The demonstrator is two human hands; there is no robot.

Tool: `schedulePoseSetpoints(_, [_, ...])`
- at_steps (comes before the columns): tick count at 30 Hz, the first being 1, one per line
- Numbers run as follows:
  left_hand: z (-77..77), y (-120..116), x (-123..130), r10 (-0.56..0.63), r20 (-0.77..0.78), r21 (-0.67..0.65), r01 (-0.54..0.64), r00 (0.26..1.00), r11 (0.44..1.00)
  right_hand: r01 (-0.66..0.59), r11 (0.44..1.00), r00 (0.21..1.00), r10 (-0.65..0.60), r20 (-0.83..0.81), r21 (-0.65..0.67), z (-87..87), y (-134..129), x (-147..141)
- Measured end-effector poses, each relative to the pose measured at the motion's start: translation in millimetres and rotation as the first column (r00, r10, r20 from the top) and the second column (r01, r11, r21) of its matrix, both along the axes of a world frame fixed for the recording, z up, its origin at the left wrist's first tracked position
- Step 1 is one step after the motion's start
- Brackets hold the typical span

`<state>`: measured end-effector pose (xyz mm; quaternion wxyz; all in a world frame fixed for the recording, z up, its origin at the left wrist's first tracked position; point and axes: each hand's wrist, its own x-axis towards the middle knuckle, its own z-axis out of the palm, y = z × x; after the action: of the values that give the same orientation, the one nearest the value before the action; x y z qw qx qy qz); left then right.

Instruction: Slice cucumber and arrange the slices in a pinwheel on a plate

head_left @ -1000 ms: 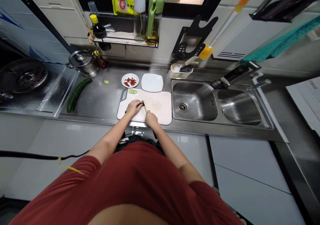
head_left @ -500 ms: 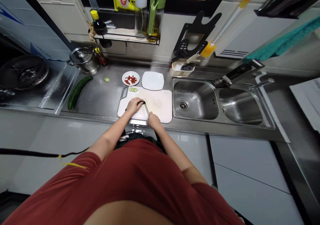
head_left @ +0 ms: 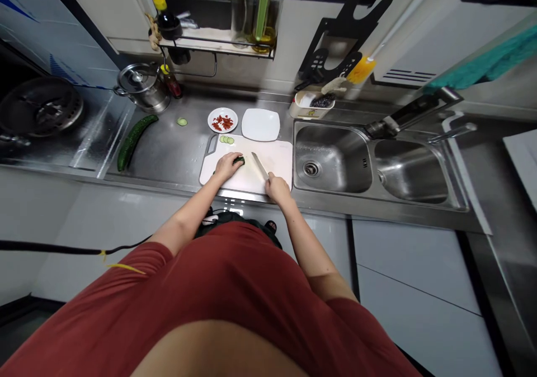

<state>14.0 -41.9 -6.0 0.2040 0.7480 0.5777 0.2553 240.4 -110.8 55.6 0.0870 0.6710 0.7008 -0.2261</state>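
Knife [head_left: 260, 165] now clear of cucumber piece [head_left: 239, 160]

Right hand [head_left: 277, 187] gripping handle, moved rightward, blade angled apart from piece. Left hand [head_left: 229, 166] curled over piece, pinning it on white cutting board [head_left: 272, 161], cucumber slices [head_left: 227, 140] near far edge.

A short-sleeved brick-red T-shirt [head_left: 218, 276] is worn, its cloth falling in soft folds, with a rounded neckline [head_left: 218, 322] seen from above as a curved edge. The left sleeve [head_left: 138, 259] and right sleeve [head_left: 348, 315] end above the elbows, and the left hand [head_left: 229, 165] and right hand [head_left: 279, 189] are bare. A black garment [head_left: 235, 227] is visible below the shirt, with a small white mark on it. A thin black cable [head_left: 62, 246], tied with a yellow strip [head_left: 123, 268], runs to the left sleeve.
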Motion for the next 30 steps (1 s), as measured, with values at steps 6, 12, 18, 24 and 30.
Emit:
schedulePoseSetpoints(6, [4.8,-3,0,0.017,0.018,-0.022,-0.017,1.000,1.000,0.027,0.995,0.997,-0.034,0.075,0.093,-1.9,-1,8])
schedulePoseSetpoints(12, [16.0,5,-2,0.193,0.189,-0.030,-0.191,0.963,0.981,0.002,0.953,0.990,-0.045,0.135,0.302,-6.7,-2,15])
schedulePoseSetpoints(18, [29.9,12,0,0.189,0.344,-0.109,-0.161,0.920,0.981,-0.041,0.843,0.997,0.000,0.076,0.536,-15.7,-3,19])
schedulePoseSetpoints(24, [47.1,8,8,-0.001,0.279,-0.175,0.052,0.960,0.983,-0.052,0.778,0.998,0.020,0.059,0.626,-19.9,-2,18])
schedulePoseSetpoints(30, [54.1,8,12,-0.162,0.197,-0.174,0.197,0.967,0.965,-0.071,0.738,0.997,0.035,0.067,0.671,-20.0,0,18])
